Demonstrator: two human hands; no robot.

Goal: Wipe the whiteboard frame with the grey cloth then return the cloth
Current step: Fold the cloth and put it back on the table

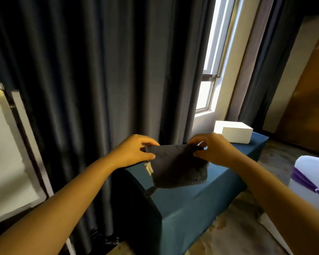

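- Head view: grey cloth, coarse knitted texture, pale label at left edge, held spread above near end of table draped in smooth teal fabric
- Left hand pinching upper left corner of cloth; right hand pinching upper right corner
- Whiteboard frame, dark strip edging pale board, far left, well apart from cloth
- White rectangular box on far end of table
- Pleated dark curtain behind; window to right
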